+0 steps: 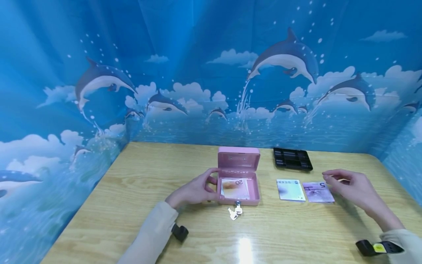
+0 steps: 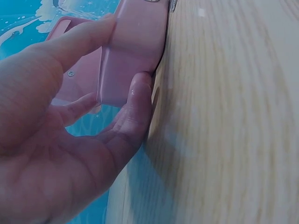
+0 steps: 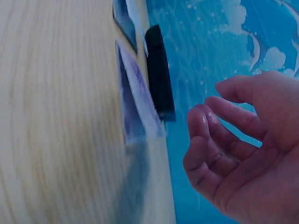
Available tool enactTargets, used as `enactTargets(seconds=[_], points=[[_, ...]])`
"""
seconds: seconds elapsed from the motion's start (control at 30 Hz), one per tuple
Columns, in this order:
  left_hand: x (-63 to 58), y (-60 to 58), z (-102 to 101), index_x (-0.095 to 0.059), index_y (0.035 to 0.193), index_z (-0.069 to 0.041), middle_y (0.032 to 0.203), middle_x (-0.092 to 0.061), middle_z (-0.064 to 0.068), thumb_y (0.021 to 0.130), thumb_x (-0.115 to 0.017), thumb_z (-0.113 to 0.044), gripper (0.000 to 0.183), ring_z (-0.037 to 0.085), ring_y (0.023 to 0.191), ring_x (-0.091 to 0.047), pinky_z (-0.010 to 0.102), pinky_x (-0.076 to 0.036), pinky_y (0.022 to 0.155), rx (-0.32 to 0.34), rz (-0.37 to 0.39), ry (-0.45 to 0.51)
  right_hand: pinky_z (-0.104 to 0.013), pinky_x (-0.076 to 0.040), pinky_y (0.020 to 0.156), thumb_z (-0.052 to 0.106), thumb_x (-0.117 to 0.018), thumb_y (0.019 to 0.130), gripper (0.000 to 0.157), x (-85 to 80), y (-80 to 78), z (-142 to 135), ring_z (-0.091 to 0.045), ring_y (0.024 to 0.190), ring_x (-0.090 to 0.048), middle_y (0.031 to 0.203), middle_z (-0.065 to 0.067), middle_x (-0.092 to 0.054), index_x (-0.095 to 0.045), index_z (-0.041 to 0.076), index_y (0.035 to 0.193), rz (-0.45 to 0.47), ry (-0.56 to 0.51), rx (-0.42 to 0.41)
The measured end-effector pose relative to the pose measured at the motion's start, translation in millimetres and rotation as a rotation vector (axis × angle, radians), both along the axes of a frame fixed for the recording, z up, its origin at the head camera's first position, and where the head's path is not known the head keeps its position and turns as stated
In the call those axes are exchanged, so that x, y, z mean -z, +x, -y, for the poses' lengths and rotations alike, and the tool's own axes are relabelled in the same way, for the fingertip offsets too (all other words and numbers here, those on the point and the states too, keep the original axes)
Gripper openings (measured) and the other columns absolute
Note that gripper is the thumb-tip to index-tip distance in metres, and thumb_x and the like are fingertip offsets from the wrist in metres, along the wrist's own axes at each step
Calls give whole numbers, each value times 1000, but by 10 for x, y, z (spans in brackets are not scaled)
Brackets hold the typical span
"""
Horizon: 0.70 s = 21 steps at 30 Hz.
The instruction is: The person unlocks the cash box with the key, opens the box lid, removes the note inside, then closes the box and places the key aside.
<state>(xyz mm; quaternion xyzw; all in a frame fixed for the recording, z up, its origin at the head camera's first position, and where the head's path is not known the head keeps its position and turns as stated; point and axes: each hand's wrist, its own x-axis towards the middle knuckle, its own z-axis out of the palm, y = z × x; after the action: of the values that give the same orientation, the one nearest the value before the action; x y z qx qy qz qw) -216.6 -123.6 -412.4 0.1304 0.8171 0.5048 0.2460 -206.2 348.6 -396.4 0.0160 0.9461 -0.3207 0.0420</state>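
Observation:
A pink cash box [image 1: 239, 201] stands on the table, its lid [image 1: 239, 161] raised. Inside lies an orange-pink banknote [image 1: 234, 189] marked 20. Keys [image 1: 234, 211] hang from the lock at its front. My left hand [image 1: 196, 187] holds the box by its left side, thumb and fingers spread along the wall [image 2: 135, 56]. Over the right edge of a purple banknote pile [image 1: 318, 192] marked 5 hovers my right hand [image 1: 354, 189]. Its fingers are loosely bent, with nothing between them in the right wrist view. A pale blue-green banknote pile [image 1: 290, 190] lies left of the purple one.
A black compartment tray [image 1: 292, 159] sits at the back of the wooden table [image 1: 158, 157], right of the box lid. A blue curtain [image 1: 197, 73] printed with dolphins hangs behind the table and along its sides.

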Motion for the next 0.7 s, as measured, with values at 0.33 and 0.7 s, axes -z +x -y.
enactTargets(seconds=[0.33,0.7], points=[[-3,-2,7,-32,157,-30,137,-57,10,83,-86,-30,92,19,102,-67,34,-60,81,6,-3,-7,-26,-46,58,47,-57,103,52,-63,30,336,-9,79,-63,125,-21,-69,-65,6,134,-65,-36,-56],[-7,-9,9,-31,157,-28,138,-57,13,84,-86,-26,91,19,101,-68,34,-61,79,16,-6,6,-26,-50,63,44,-58,104,48,-102,-15,691,-17,82,-66,111,-14,-74,-66,7,132,-57,-89,-125]])
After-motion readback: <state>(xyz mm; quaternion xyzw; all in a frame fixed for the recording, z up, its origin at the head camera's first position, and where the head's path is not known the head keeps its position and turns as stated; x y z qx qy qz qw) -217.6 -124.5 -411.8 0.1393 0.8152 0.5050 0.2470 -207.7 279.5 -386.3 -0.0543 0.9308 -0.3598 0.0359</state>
